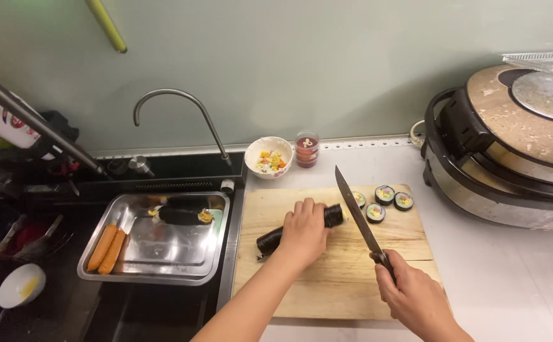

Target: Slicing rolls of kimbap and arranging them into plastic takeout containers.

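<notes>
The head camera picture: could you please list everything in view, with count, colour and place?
cutting board: one, pale wood, on the counter.
seaweed roll: one, black, on the board, under the left hand.
cut slices: four, black rims, colourful centres, board's far right.
knife: one, dark blade, over the roll's right end.
bowl: one, white, mixed filling, behind the board.
sauce cup: one, clear, red contents, beside the bowl.
steel tray: one, silver, over the sink.
sausages: two, orange, tray's left.
tap: one, grey, behind the sink.
electric griddle: one, black and steel, right.
left hand: on the roll.
right hand: gripping the knife handle.
</notes>
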